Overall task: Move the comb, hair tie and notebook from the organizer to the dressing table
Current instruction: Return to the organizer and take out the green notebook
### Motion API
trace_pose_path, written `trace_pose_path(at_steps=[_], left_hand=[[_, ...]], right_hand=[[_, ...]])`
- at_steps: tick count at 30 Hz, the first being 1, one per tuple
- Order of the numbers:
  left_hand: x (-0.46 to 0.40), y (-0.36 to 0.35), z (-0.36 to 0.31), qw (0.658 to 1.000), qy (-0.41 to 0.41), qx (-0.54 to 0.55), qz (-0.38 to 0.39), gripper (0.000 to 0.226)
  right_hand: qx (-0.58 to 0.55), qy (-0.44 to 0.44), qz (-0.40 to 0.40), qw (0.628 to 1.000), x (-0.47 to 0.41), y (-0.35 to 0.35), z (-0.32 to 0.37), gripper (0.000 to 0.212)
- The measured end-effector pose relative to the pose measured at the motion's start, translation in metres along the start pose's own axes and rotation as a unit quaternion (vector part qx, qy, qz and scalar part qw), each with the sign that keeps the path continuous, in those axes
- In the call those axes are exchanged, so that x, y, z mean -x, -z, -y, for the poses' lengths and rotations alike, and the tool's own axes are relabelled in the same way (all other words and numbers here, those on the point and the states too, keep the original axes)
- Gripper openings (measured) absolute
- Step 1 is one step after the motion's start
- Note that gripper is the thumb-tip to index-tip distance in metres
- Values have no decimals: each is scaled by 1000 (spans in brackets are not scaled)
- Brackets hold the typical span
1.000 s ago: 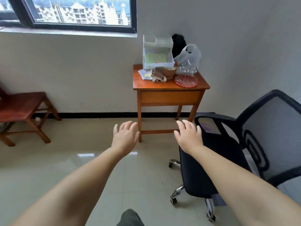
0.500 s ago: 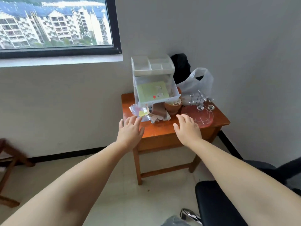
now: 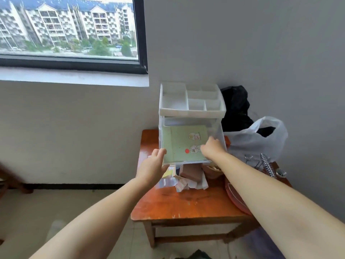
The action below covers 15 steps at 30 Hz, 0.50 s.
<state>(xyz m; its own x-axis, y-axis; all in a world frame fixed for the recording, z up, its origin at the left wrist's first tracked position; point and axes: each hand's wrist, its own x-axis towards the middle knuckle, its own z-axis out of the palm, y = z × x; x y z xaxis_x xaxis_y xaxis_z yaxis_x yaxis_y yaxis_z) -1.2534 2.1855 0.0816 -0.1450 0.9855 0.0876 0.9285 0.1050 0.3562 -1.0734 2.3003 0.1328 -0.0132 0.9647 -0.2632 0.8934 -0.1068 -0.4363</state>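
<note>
pale green, the notebook point(image 3: 183, 142) lies flat in the pulled-out drawer of the white organizer point(image 3: 192, 109), which stands at the far side of the orange-brown wooden counter point(image 3: 179, 204) against the wall. the left hand point(image 3: 153, 166) is at the drawer's near left corner, thumb up against the front edge, fingers loosely curled and gripping nothing clearly. the right hand point(image 3: 211, 147) reaches into the drawer at the notebook's right edge; its fingers touch the cover, but whether they have closed on it i cannot tell. the organizer's top tray has 5 compartments. loose papers point(image 3: 184, 182) lie under the drawer, and a white plastic bag point(image 3: 255, 139) sits to the right.
</note>
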Motion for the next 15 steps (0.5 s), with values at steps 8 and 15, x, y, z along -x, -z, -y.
trace_pose_path(at_steps=[8, 15], left_hand=[[-1, 4, 8, 999, -15, 49, 1, 84], [-1, 16, 1, 986, 37, 156, -36, 47]], right_hand=[[-263, -20, 51, 963, -16, 6, 4, 43], [-439, 64, 20, 896, 27, 60, -9, 25]])
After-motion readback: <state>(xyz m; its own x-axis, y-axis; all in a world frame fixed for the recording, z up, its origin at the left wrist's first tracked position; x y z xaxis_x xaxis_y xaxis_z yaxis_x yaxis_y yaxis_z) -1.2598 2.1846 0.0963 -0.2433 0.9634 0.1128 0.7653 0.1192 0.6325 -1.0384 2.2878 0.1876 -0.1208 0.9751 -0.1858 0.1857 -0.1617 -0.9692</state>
